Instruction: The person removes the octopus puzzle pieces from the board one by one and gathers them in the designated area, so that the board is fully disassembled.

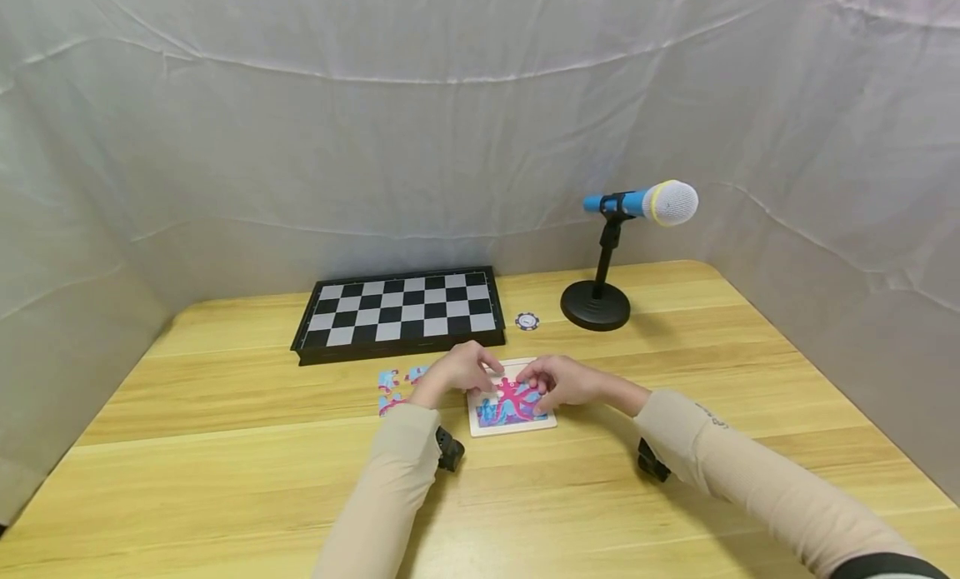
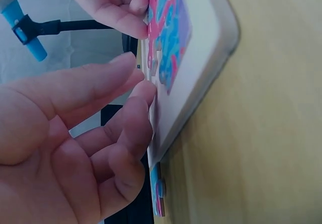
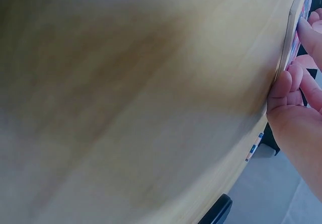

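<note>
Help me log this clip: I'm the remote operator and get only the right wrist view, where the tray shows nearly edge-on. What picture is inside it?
Observer: The head view shows a pink octopus on blue and purple, set in the pale puzzle tray.
Operator: Any pieces outside it?
Observer: Yes, at least three loose puzzle pieces lie to the left of the tray, beside the left hand.
Operator: And what stands farther back on the right?
Observer: A blue-and-white microphone, clipped to a black stand, its white end pointing right.
</note>
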`<move>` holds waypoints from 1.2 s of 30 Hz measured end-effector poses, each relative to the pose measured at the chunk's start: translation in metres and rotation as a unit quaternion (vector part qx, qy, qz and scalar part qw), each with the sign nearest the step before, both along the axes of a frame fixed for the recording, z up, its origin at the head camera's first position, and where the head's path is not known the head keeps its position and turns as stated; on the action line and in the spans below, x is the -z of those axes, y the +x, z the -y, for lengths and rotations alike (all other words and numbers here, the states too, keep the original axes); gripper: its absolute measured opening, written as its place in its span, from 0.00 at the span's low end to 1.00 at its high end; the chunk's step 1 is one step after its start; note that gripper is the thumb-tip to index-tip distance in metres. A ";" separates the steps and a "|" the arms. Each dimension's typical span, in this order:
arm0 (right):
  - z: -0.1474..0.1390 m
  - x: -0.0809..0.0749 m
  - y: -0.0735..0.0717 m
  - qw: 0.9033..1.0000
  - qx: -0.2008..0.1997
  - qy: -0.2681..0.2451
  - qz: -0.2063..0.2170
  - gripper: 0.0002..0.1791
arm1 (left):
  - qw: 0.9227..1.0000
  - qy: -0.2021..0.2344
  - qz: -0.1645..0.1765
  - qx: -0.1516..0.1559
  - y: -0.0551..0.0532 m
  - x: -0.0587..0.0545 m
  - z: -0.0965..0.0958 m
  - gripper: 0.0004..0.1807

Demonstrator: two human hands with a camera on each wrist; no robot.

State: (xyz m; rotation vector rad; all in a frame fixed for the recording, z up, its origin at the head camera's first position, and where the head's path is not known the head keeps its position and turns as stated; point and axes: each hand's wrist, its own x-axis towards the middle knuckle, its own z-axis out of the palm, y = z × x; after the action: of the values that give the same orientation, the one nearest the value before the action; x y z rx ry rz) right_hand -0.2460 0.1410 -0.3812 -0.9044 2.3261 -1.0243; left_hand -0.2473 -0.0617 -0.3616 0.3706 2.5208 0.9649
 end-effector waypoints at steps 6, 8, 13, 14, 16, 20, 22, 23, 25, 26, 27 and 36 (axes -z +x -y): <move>0.000 0.000 0.000 1.000 0.005 0.004 0.002 0.22 | 1.000 -0.005 0.001 0.005 -0.001 0.000 -0.001 0.13; 0.000 0.000 0.001 1.000 0.006 0.003 0.003 0.22 | 1.000 -0.006 0.000 0.008 -0.001 0.000 -0.001 0.13; 0.001 0.000 0.001 1.000 0.006 -0.001 0.006 0.22 | 1.000 -0.008 -0.004 0.012 0.000 0.000 -0.001 0.11; 0.001 0.000 0.001 1.000 0.006 -0.001 0.007 0.22 | 1.000 -0.008 -0.003 0.011 0.000 0.000 -0.001 0.11; 0.001 0.000 0.001 1.000 0.006 -0.002 0.007 0.22 | 1.000 -0.006 0.002 0.006 0.000 0.000 -0.002 0.10; 0.002 0.000 0.001 1.000 0.007 0.000 0.006 0.22 | 1.000 0.008 0.014 -0.006 0.000 0.000 -0.003 0.08; 0.002 0.000 0.001 1.000 0.007 0.001 0.004 0.22 | 1.000 0.015 0.019 -0.011 0.001 0.001 -0.004 0.07; 0.001 0.000 0.001 1.000 0.007 0.002 0.002 0.22 | 0.999 0.019 0.023 -0.014 0.001 0.001 -0.004 0.06; 0.001 0.001 0.001 1.000 0.005 0.003 0.000 0.22 | 0.999 0.020 0.024 -0.017 0.000 0.002 -0.005 0.05; 0.001 0.001 0.001 1.000 0.005 0.003 -0.002 0.22 | 0.999 0.020 0.024 -0.018 0.000 0.002 -0.006 0.05; 0.001 0.001 0.001 1.000 0.005 0.003 -0.003 0.22 | 0.999 0.019 0.023 -0.018 0.000 0.003 -0.006 0.05; 0.002 -0.001 0.001 1.000 0.006 0.009 -0.008 0.21 | 1.000 0.015 -0.004 -0.016 -0.002 0.004 -0.007 0.03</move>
State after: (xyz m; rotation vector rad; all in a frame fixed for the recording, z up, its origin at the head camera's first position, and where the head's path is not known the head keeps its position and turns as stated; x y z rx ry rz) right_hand -0.2453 0.1388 -0.3806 -0.8949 2.3529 -1.0020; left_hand -0.2496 -0.0543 -0.3661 0.3443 2.5282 1.0175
